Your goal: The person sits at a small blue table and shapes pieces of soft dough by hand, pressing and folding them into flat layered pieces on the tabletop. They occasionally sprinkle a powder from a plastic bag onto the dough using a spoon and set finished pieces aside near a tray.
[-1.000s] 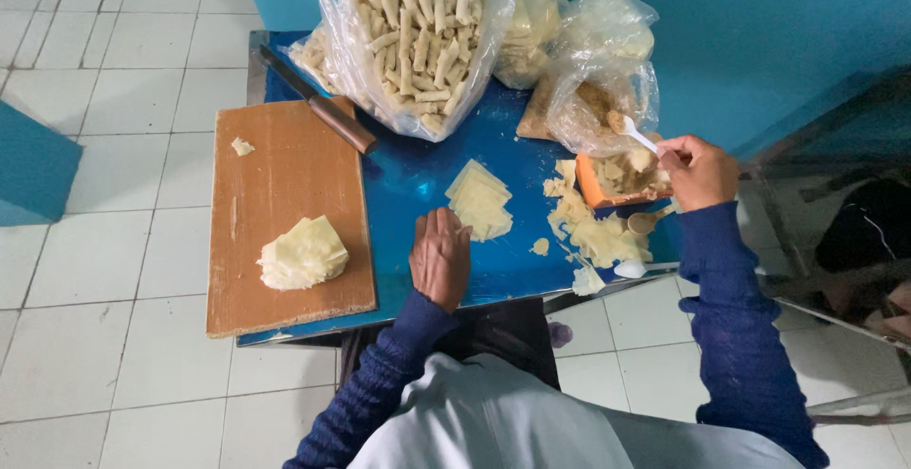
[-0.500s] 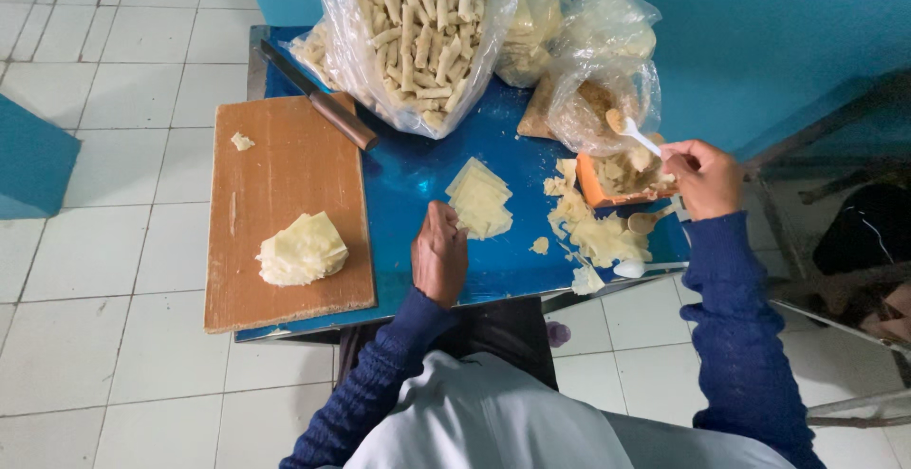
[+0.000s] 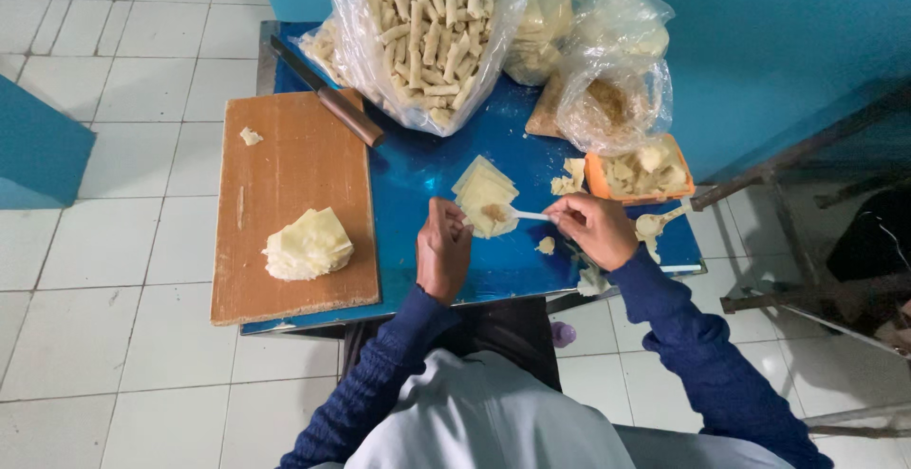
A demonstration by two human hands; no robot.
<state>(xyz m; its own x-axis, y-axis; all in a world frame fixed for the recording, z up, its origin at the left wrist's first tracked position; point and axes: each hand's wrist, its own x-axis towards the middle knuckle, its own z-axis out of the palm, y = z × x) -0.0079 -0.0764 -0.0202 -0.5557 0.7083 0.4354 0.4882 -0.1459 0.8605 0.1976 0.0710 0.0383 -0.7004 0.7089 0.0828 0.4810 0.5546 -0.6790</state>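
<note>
Your right hand [image 3: 596, 229] is pinching a small white spoon [image 3: 525, 214] and has swung in from the orange tray [image 3: 596, 182] at two o'clock, where it was dipping a second ago; the spoon's tip is now laying filling on the wrapper [image 3: 486, 196] at the table's centre; your left hand [image 3: 443, 249], fingers loosely curled and holding nothing, is steadying that wrapper's near edge from six o'clock; so scooping is done and filling is under way; the wrapper stack [image 3: 307, 245] is waiting on the wooden board [image 3: 296, 160] at nine o'clock; the bag of finished rolls [image 3: 427, 28] is standing at twelve.
</note>
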